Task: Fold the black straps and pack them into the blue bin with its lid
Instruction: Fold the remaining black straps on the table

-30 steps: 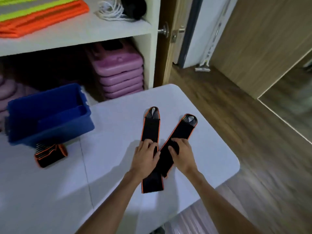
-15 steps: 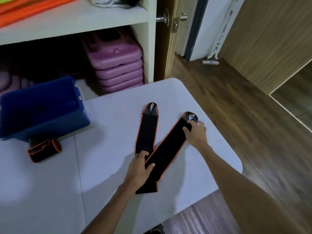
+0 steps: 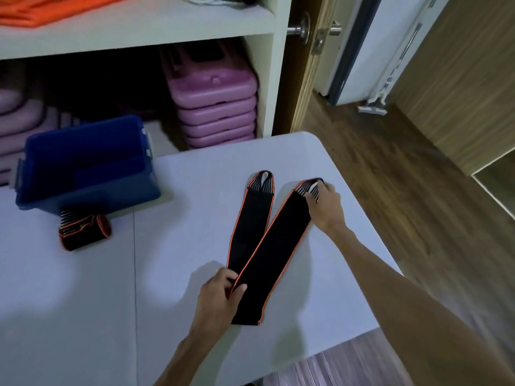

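Note:
Two long black straps with orange edging lie in a V on the white table [image 3: 167, 288]. The right strap [image 3: 276, 246] crosses over the near end of the left strap [image 3: 250, 218]. My right hand [image 3: 324, 204] pinches the right strap's far striped end. My left hand [image 3: 220, 296] grips the same strap's near edge where the two overlap. A third strap [image 3: 83, 231], folded into a bundle, lies in front of the open blue bin [image 3: 86, 196] at the table's far left. No lid is visible.
Behind the table stands a white shelf unit with stacked purple cases [image 3: 214, 107] below and orange folded material [image 3: 41, 12] on top. A door with a metal knob [image 3: 299, 29] and wooden floor [image 3: 404, 190] are to the right of the table's rounded corner.
My right hand slid from the middle of the right strap out to its far end. My left hand shifted down to the near overlap. The view tilted down slightly.

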The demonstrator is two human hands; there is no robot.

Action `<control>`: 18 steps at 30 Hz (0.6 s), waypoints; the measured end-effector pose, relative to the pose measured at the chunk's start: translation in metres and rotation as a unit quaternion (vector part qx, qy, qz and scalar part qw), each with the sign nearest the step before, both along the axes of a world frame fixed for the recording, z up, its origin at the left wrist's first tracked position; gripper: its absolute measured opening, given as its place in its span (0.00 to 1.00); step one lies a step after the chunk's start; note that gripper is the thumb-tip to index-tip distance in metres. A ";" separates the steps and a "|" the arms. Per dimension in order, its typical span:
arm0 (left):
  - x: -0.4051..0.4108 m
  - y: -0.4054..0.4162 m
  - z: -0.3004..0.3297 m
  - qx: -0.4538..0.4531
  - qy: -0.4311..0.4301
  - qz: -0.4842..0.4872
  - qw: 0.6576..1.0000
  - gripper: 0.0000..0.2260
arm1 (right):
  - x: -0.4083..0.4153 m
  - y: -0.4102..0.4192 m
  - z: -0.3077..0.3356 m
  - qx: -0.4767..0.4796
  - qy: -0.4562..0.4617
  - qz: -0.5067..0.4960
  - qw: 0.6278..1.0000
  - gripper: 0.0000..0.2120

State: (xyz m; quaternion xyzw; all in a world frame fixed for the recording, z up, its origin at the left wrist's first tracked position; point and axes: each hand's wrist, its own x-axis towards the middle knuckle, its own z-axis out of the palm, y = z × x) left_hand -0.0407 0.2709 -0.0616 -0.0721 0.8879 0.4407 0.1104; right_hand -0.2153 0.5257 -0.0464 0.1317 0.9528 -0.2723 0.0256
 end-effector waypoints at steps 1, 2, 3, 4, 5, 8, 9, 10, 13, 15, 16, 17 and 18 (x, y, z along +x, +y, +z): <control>0.007 -0.005 0.000 0.016 -0.005 0.009 1.000 0.04 | -0.003 -0.009 0.004 0.003 0.018 0.022 1.000 0.21; 0.014 -0.009 0.000 0.029 -0.008 0.020 0.999 0.04 | -0.006 -0.019 0.008 0.007 0.034 0.044 0.998 0.20; 0.019 -0.013 0.000 0.035 -0.012 0.033 0.999 0.04 | -0.008 -0.029 0.011 0.011 0.045 0.064 0.997 0.19; 0.024 -0.016 0.000 0.037 -0.017 0.044 0.998 0.04 | -0.010 -0.039 0.013 0.015 0.050 0.080 0.995 0.19; 0.027 -0.018 0.000 0.039 -0.023 0.054 0.997 0.04 | -0.011 -0.048 0.014 0.021 0.050 0.095 0.994 0.20; 0.032 -0.024 -0.003 0.040 -0.040 0.083 0.995 0.05 | -0.016 -0.073 0.013 0.041 0.041 0.132 0.990 0.21; 0.033 -0.025 -0.005 0.036 -0.044 0.089 0.994 0.06 | -0.018 -0.079 0.011 0.048 0.034 0.141 0.988 0.21; 0.033 -0.026 -0.006 0.032 -0.046 0.093 0.994 0.06 | -0.021 -0.085 0.009 0.053 0.026 0.148 0.987 0.21; 0.033 -0.027 -0.010 0.017 -0.044 0.100 0.994 0.06 | -0.032 -0.098 0.003 0.055 -0.004 0.153 0.987 0.20; 0.033 -0.026 -0.012 0.007 -0.041 0.100 0.994 0.06 | -0.038 -0.103 -0.002 0.055 -0.013 0.150 0.987 0.18; 0.032 -0.026 -0.012 -0.002 -0.037 0.097 0.995 0.06 | -0.041 -0.104 -0.004 0.058 -0.017 0.145 0.988 0.16; 0.031 -0.025 -0.013 -0.010 -0.031 0.095 0.995 0.07 | -0.045 -0.105 -0.006 0.058 -0.024 0.139 0.988 0.16; 0.030 -0.024 -0.013 -0.016 -0.025 0.095 0.995 0.08 | -0.047 -0.106 -0.007 0.054 -0.034 0.135 0.989 0.16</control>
